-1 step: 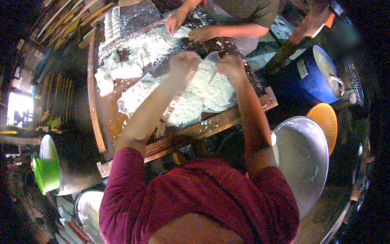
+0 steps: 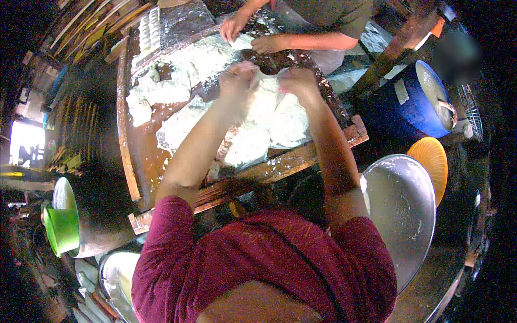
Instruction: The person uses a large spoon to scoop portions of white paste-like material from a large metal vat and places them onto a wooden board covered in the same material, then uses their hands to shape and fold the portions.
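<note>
On the wooden work table [image 2: 148, 145] lies a large white floury mass [image 2: 250, 137], heaped in front of me. At its far side a thin, whitish, see-through sheet [image 2: 265, 76] is stretched between my hands; whether it is plastic or dough is unclear. My left hand [image 2: 237, 81] is closed at its left edge, somewhat smeared by motion. At the right edge my right hand [image 2: 299, 84] pinches it, fingers bent. Both forearms reach over the near part of the mass.
Across the table a co-worker's hands [image 2: 232, 28] handle a flat white piece [image 2: 243, 42]. Rows of small white pieces [image 2: 149, 32] lie at the far left. To my right stand a blue drum [image 2: 401, 102], a large metal basin [image 2: 401, 210] and an orange basket [image 2: 431, 164]; a green tub [image 2: 61, 231] is at left.
Both hands have shifted slightly, the right one leftward and the left one up. The thin sheet now spans the gap between them. The co-worker's flat piece has moved slightly left.
</note>
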Demonstrator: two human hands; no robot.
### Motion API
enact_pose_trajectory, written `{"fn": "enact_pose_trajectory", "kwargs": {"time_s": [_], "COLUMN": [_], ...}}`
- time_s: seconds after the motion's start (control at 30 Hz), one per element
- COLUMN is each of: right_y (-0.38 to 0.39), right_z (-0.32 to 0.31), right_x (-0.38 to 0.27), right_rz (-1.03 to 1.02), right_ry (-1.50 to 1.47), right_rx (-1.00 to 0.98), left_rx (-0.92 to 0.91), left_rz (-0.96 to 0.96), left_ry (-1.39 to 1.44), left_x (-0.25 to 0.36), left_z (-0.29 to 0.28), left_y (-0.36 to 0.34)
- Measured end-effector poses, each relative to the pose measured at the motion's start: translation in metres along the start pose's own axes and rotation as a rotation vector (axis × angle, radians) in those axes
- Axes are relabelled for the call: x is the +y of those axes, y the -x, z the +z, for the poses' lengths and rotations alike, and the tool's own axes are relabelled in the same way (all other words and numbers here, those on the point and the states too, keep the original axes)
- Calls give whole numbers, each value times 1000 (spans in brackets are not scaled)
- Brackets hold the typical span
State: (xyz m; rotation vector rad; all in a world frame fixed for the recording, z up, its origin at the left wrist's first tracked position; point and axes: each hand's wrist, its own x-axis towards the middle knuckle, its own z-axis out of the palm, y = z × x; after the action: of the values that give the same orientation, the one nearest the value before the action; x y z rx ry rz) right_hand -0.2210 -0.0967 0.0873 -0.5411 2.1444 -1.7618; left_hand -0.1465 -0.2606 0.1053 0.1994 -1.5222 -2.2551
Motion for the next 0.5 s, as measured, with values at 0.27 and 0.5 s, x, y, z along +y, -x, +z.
{"fn": "enact_pose_trajectory", "kwargs": {"time_s": [0.27,0.5], "right_y": [-82,-48], "right_z": [11,31], "right_x": [8,-1], "right_rz": [-203,-358], "right_ry": [795,389], "right_rx": [98,188], "left_rx": [-512,-387], "left_rz": [391,504], "left_ry": [-716,-1102], "left_x": [-45,2], "left_z": [-13,-40], "left_y": [39,66]}}
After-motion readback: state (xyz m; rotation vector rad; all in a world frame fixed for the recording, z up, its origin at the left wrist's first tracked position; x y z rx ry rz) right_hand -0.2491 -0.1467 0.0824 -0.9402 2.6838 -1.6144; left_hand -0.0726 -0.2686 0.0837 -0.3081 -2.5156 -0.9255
